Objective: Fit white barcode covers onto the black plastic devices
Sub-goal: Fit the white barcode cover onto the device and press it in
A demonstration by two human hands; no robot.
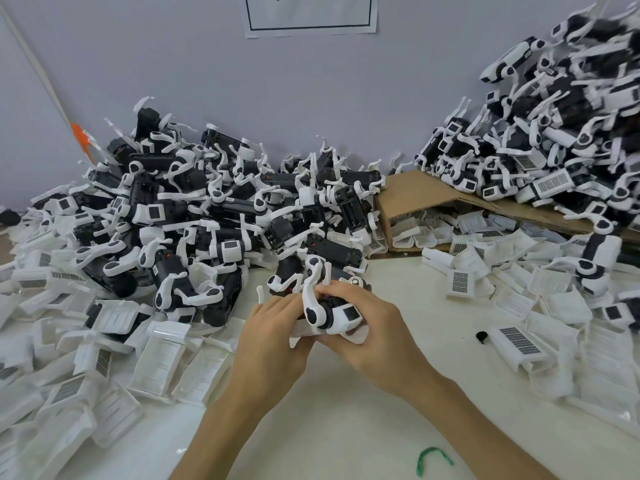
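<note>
I hold one black device in the middle of the frame, just above the white table. My left hand grips it from the left with curled fingers, and my right hand wraps around it from the right. A white cover sits under the device, between both hands and touching it. Behind, at centre left, is a big pile of devices; a second pile rises at the upper right. Loose covers lie at the lower left. A cardboard box stands between the piles.
</note>
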